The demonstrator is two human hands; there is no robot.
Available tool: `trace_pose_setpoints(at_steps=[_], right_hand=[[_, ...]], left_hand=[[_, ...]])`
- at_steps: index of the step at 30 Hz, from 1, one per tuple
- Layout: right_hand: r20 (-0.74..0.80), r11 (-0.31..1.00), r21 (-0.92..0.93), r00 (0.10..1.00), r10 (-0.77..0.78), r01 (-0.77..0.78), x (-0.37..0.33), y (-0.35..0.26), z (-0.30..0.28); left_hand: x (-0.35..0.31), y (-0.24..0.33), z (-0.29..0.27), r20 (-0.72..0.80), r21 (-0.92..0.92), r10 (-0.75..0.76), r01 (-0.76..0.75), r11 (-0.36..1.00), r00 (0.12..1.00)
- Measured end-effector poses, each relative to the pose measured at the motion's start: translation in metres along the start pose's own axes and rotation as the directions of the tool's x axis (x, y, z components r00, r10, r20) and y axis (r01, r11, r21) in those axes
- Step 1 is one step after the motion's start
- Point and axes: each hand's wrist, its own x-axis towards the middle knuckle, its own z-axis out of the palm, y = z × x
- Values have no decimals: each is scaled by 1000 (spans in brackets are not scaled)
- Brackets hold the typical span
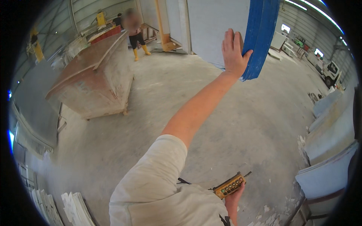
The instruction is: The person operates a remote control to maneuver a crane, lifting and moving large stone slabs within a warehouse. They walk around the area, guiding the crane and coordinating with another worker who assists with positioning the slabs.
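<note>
My left arm stretches forward, and my left hand [234, 56] presses flat on the pale face of a large upright slab [215, 30]. Its fingers point up, and its thumb reaches onto the layered blue edge [262, 35] at the slab's right side. The slab's lower edge looks raised off the floor, and its top is cut off by the view. Low in front of me, my right hand [234, 199] is wrapped round a yellow handheld remote control [229, 186] with rows of buttons and a short black antenna. Part of the right hand's grip is hidden behind the remote.
A large rusty metal skip [94, 79] stands at the left. Beyond it is a person in yellow boots [141, 52]. Pale slabs [328, 128] lean along the right side, with broken chips [267, 209] below. A white truck [331, 73] is far right.
</note>
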Motion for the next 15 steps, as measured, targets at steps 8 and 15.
trace_pose_setpoints(at_steps=[8,15], right_hand=[[-51,1000,8,999,7,-6,-8,-17,-26],[-43,995,70,996,77,-73,-2,-26,-47]], left_hand=[[0,32,26,-69,-5,15,-15,1000,997],[5,55,39,22,-14,6,-5,1000,1000]])
